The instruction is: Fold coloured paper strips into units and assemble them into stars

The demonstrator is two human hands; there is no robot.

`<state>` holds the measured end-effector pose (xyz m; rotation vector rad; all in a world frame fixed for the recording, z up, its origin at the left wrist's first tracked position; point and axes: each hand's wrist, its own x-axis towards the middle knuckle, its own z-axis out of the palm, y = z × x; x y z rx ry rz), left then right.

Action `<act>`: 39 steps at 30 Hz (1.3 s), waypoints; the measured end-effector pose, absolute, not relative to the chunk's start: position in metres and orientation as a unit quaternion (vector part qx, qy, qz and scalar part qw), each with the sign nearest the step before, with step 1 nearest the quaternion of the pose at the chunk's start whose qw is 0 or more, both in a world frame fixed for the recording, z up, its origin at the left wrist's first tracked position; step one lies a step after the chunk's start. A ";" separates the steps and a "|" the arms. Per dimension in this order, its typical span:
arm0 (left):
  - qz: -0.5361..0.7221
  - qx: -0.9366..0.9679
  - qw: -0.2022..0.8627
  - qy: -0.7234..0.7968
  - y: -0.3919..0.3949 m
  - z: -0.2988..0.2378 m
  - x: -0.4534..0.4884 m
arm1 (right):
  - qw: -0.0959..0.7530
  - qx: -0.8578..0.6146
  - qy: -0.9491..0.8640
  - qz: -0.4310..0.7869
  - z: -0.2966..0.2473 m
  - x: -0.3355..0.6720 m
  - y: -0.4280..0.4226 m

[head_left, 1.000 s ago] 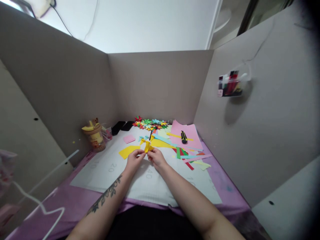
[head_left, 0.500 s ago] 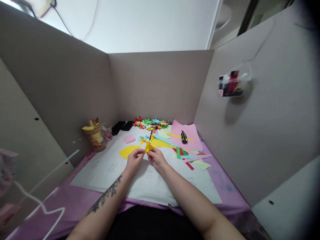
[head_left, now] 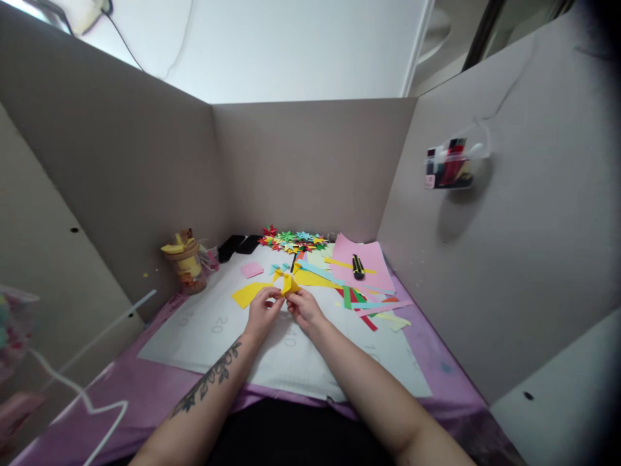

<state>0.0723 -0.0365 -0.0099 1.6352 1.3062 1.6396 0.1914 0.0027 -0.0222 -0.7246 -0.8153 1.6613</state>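
Note:
A small piece of folded yellow paper [head_left: 290,285] is held between both hands over the middle of the white mat [head_left: 194,346]. My left hand [head_left: 263,310] pinches its left side with the fingertips. On the lower right side, my right hand [head_left: 305,309] grips it between thumb and fingers. Just beyond the hands lie another small folded yellow piece [head_left: 277,274] and a flat yellow sheet [head_left: 310,278]. A yellow paper piece [head_left: 247,295] rests left of my left hand. The exact folds between my fingers are too small to make out.
Several folded paper stars [head_left: 291,241] are heaped at the back. A utility knife [head_left: 358,266] lies on pink sheets [head_left: 383,272], with coloured strips [head_left: 363,307] nearer. Pink squares [head_left: 252,270], black flat objects [head_left: 237,246] and a lidded cup [head_left: 189,268] stand or lie left.
The folded yellow paper has turned slightly in my fingers, showing a broader face on its right. Both hands stay at nearly the same spot.

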 end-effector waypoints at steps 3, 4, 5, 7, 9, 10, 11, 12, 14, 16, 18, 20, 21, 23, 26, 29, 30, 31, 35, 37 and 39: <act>0.598 0.593 0.246 0.480 -0.034 -0.013 0.071 | 0.547 -0.305 -0.345 0.699 -0.022 0.191 0.003; 0.598 0.591 0.249 0.481 -0.033 -0.014 0.071 | 0.548 -0.305 -0.346 0.698 -0.022 0.191 0.003; 0.597 0.588 0.253 0.483 -0.032 -0.015 0.070 | 0.548 -0.305 -0.347 0.697 -0.022 0.191 0.003; 0.597 0.581 0.264 0.487 -0.030 -0.017 0.069 | 0.549 -0.303 -0.350 0.696 -0.023 0.192 0.003; 0.598 0.571 0.275 0.492 -0.029 -0.018 0.068 | 0.549 -0.301 -0.353 0.696 -0.023 0.192 0.003; 0.599 0.565 0.280 0.495 -0.028 -0.018 0.068 | 0.548 -0.301 -0.354 0.696 -0.023 0.192 0.003; 0.600 0.558 0.284 0.497 -0.028 -0.018 0.068 | 0.547 -0.301 -0.355 0.696 -0.023 0.192 0.003; 0.602 0.552 0.288 0.500 -0.028 -0.018 0.067 | 0.545 -0.301 -0.356 0.697 -0.024 0.192 0.003; 0.608 0.540 0.294 0.502 -0.027 -0.018 0.067 | 0.542 -0.302 -0.359 0.697 -0.024 0.191 0.002; 0.613 0.532 0.301 0.500 -0.027 -0.017 0.068 | 0.540 -0.301 -0.363 0.697 -0.024 0.190 0.001; 0.614 0.530 0.309 0.496 -0.027 -0.016 0.069 | 0.538 -0.300 -0.368 0.696 -0.024 0.188 0.000; 0.613 0.530 0.318 0.492 -0.027 -0.015 0.070 | 0.541 -0.302 -0.369 0.693 -0.023 0.187 0.000; 0.611 0.531 0.323 0.490 -0.027 -0.015 0.071 | 0.543 -0.305 -0.368 0.690 -0.023 0.187 0.000; 0.607 0.533 0.332 0.486 -0.027 -0.015 0.071 | 0.550 -0.310 -0.364 0.685 -0.024 0.187 0.000; 0.605 0.534 0.339 0.484 -0.026 -0.017 0.071 | 0.559 -0.318 -0.355 0.678 -0.025 0.187 0.002; 0.602 0.536 0.338 0.486 -0.024 -0.020 0.070 | 0.565 -0.323 -0.349 0.674 -0.025 0.187 0.002; 0.600 0.538 0.338 0.487 -0.023 -0.021 0.070 | 0.566 -0.324 -0.348 0.674 -0.026 0.186 0.002; 0.597 0.540 0.338 0.488 -0.023 -0.022 0.070 | 0.567 -0.325 -0.347 0.673 -0.026 0.186 0.002; 0.581 0.559 0.339 0.485 -0.024 -0.023 0.069 | 0.565 -0.328 -0.346 0.673 -0.027 0.186 0.002; 0.570 0.571 0.335 0.487 -0.025 -0.022 0.069 | 0.561 -0.329 -0.346 0.676 -0.028 0.186 0.002; 0.557 0.583 0.329 0.492 -0.026 -0.020 0.068 | 0.553 -0.330 -0.345 0.683 -0.028 0.187 0.002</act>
